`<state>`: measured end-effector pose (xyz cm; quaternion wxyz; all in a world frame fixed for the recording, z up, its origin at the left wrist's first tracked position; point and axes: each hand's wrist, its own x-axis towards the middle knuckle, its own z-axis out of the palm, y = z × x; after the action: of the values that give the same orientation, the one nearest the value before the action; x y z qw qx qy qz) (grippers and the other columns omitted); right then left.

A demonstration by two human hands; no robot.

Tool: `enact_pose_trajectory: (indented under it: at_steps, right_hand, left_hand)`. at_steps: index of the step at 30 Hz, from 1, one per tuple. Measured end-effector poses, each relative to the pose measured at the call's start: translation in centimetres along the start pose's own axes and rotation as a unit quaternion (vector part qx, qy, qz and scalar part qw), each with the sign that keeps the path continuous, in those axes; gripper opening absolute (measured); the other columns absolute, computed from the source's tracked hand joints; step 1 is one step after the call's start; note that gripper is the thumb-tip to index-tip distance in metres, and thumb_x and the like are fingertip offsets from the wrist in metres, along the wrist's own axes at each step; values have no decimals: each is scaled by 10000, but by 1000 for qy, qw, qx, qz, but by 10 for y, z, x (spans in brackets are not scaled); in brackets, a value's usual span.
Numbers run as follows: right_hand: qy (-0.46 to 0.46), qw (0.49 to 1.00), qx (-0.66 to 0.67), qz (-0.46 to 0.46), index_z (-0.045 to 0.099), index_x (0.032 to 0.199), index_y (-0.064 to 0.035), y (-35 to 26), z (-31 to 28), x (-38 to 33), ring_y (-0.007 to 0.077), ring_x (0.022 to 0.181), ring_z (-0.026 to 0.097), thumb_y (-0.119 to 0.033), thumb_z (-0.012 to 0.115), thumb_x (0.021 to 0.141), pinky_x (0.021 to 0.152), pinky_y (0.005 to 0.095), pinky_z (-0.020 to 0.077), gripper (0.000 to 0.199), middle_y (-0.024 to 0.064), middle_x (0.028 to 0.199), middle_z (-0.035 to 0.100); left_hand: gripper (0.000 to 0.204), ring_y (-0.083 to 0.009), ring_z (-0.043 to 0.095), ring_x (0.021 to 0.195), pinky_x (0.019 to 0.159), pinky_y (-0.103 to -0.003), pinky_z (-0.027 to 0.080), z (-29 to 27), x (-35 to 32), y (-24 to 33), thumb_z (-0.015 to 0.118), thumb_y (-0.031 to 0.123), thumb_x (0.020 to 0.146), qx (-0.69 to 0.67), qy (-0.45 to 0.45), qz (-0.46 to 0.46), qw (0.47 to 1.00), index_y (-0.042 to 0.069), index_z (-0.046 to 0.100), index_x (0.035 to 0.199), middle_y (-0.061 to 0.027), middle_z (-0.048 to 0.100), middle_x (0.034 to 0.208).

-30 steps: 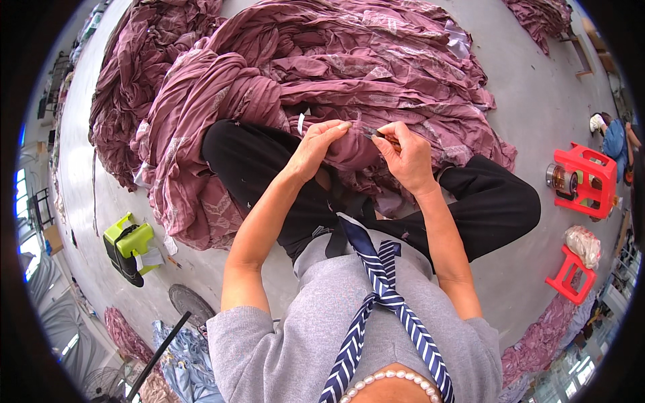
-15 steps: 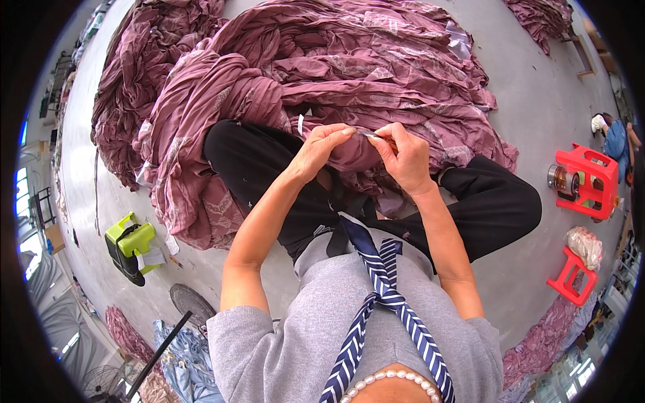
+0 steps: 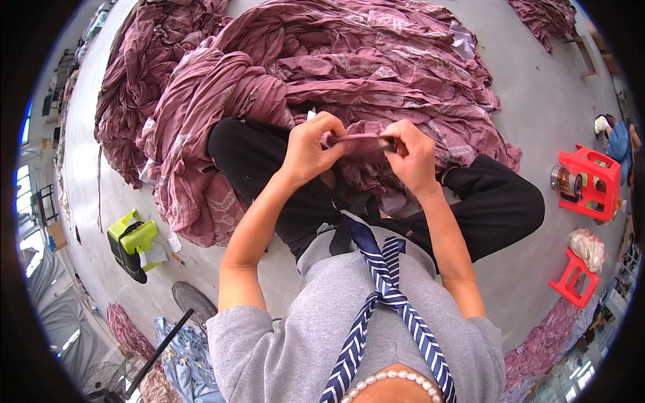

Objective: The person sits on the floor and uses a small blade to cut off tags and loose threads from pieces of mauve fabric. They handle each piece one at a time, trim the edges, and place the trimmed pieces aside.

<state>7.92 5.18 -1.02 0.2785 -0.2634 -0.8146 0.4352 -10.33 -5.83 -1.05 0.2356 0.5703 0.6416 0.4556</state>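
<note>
A large heap of mauve fabric (image 3: 376, 91) with pale patterned patches spreads in front of my crossed legs. Its edge is stretched in a narrow band between my two hands, just above my lap. My left hand (image 3: 311, 149) pinches one end of this band, fingers bent around it. At the other end, the fingers of my right hand (image 3: 412, 158) close on the cloth. A small dark thing (image 3: 387, 143) shows at the right fingertips, too small to make out. Beside my left hand a white tag (image 3: 311, 114) sticks up from the fabric.
Over to the left stands a lime-green stool (image 3: 138, 235) with a black item on it. Red stools (image 3: 591, 183) stand at the right, one bearing a bundle in clear plastic (image 3: 586, 248). A round dark grate (image 3: 191, 297) and blue cloth (image 3: 188, 359) lie lower left.
Both hands have turned, and the fabric's edge now spans between them. The shiny slim piece seen at my right fingertips before no longer shows; a dark bit shows there.
</note>
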Motion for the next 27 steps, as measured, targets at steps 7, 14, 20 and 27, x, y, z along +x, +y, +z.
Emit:
enact_pose_trajectory:
  at_steps: [7, 14, 20, 27]
  right_hand:
    - [26, 953, -152, -262, 592, 862, -88, -9, 15, -8, 213, 720, 608, -40, 669, 648, 573, 310, 471, 232, 41, 847, 590]
    - [13, 999, 9, -50, 584, 909, -52, -21, 18, -8, 218, 646, 611, -160, 740, 678, 548, 298, 493, 298, 73, 784, 597]
    - [-31, 999, 40, -10, 636, 985, -64, -38, 16, 10, 191, 607, 607, -180, 746, 723, 571, 260, 500, 307, 85, 787, 640]
    - [-89, 986, 136, 27, 655, 909, -51, -17, 23, 11, 110, 589, 575, -89, 706, 767, 557, 221, 460, 155, 68, 726, 637]
  left_hand:
    - [149, -104, 596, 768, 634, -208, 499, 27, -18, 4, 647, -4, 813, -368, 172, -179, 896, 24, 531, 902, -60, 615, 905]
    - [174, -121, 604, 731, 647, -241, 522, 35, -19, 5, 661, 6, 808, -503, 196, -171, 824, 11, 513, 899, -80, 601, 894]
    - [138, -108, 597, 748, 661, -241, 520, 41, -16, 5, 645, -30, 798, -413, 207, -153, 874, 14, 519, 834, -54, 586, 859]
    - [172, -98, 604, 707, 661, -223, 509, 37, -19, 4, 699, 14, 779, -469, 126, -207, 849, 33, 531, 810, -52, 616, 809]
